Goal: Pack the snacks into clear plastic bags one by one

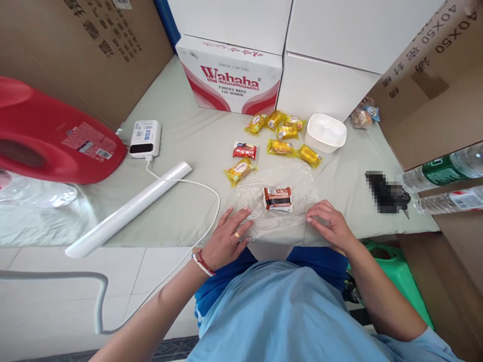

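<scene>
Both the left hand (226, 240) and right hand (329, 226) lay flat, fingers released, pressing a clear plastic bag (279, 201) that apparently held a brown snack packet (277, 198) on the counter (181, 201).

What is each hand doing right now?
Left hand: open, flat on the clear plastic bag.
Right hand: open, fingers pressing the bag's other edge.

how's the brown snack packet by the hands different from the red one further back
The brown packet lies inside the clear plastic bag, between the left hand and right hand; the red packet lies bare on the table, beside the yellow ones. Both are small, sealed and flat.
</scene>
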A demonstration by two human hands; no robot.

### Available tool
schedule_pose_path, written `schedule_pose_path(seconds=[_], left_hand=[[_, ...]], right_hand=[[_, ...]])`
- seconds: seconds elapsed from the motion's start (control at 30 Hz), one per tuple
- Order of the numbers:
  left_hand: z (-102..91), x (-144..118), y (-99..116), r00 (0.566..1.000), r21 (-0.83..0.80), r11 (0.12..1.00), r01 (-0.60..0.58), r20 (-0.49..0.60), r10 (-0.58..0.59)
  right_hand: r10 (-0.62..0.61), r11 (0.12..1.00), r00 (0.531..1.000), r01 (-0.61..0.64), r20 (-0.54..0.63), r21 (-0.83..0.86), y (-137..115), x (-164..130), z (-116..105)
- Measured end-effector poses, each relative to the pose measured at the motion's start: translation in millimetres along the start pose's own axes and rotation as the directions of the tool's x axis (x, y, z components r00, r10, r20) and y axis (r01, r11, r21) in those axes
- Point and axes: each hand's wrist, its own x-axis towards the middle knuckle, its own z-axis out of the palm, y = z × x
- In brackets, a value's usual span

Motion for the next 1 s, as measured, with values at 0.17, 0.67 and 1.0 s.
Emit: schedule_pose_path(seconds=[0.17,0.67,1.0], left_hand=[[-0.4,18.0,-9.6,0.963,-0.202,0.961,0.187,-0.156,-0.22],[4.3,72.8,-26.1,0.61,-0.129,0.622,0.773,-0.118,-0.783],[2.5,66.9,-6.4,0.559,-0.029,0.639,0.769,-0.456,-0.693]], right_hand=[[0.093,0.986,0.996,-0.094,0.013,0.136,7.3,15.5,-13.2],[0.352,0.891,0.923,-0.381,0.155,0.246,52.9,69.5,-9.8],[0.374,0.902,0.909,-0.403,0.186,0.156,65.8,76.3,-16.3]])
